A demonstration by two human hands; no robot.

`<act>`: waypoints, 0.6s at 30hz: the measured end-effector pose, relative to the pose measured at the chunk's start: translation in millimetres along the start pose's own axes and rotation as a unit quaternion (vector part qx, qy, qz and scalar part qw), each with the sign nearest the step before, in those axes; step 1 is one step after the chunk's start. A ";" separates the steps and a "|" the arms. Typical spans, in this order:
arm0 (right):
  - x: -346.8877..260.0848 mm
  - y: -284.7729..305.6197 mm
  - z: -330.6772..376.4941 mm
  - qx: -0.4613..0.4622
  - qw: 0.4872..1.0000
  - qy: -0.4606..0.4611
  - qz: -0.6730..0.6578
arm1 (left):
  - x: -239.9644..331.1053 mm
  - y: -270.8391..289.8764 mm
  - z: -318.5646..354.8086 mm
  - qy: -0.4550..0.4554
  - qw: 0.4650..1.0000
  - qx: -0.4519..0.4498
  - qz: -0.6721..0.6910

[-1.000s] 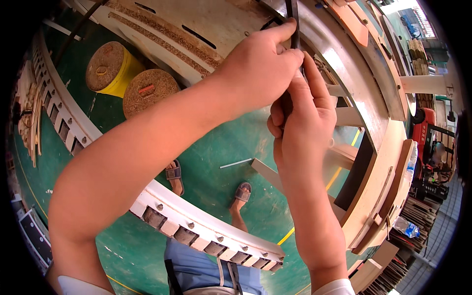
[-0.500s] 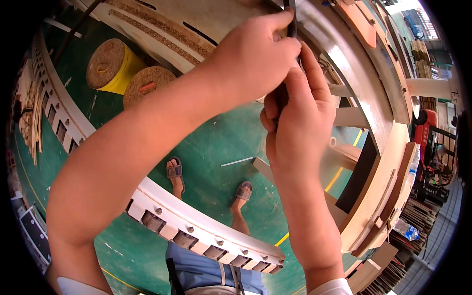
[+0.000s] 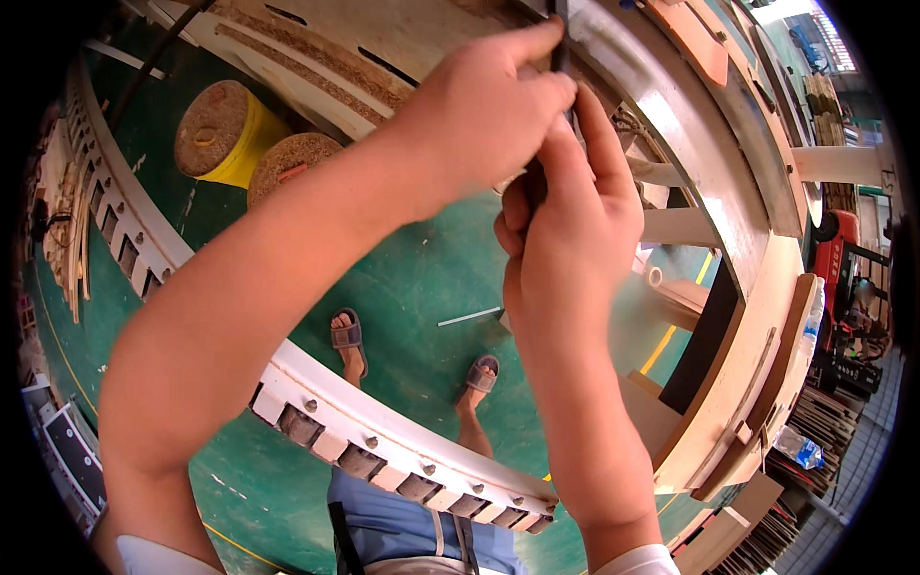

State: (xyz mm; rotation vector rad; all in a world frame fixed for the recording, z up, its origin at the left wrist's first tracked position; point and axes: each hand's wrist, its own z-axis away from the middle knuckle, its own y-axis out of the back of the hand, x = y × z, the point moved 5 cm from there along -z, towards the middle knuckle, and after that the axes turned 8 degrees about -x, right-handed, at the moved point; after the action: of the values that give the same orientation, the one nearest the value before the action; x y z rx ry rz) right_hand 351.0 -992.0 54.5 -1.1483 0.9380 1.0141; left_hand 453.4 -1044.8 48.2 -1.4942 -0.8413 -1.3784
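My left hand reaches across from the left, its fingertips pinching a dark, narrow strip near the top of the view. Just below and to the right, my right hand is closed around the lower part of the same dark piece. Its thumb and forefinger point up along it, close against the left fingers. Most of the strip's lower end is hidden in the right palm, so its exact kind does not show. Both hands are over the inner edge of a curved, shiny machine surface.
A white curved rail with bolts and blocks sweeps between my body and the hands. A yellow bucket and a second round container, both topped with sawdust, stand at upper left. Curved wooden boards line the right. A plastic bottle lies there.
Both hands have shifted slightly left with the dark strip, keeping their hold. The surroundings sit marginally further right and lower in view.
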 end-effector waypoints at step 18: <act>2.8 -1.8 -6.7 -0.027 0.999 0.018 -0.004 | 8.5 4.5 -1.2 -0.015 0.996 0.069 -0.047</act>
State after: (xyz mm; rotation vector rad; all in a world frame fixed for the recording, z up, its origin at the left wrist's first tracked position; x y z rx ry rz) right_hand 353.0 -998.4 51.1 -1.2181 0.9380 1.0205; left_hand 458.4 -1048.3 55.7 -1.3877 -1.0157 -1.3396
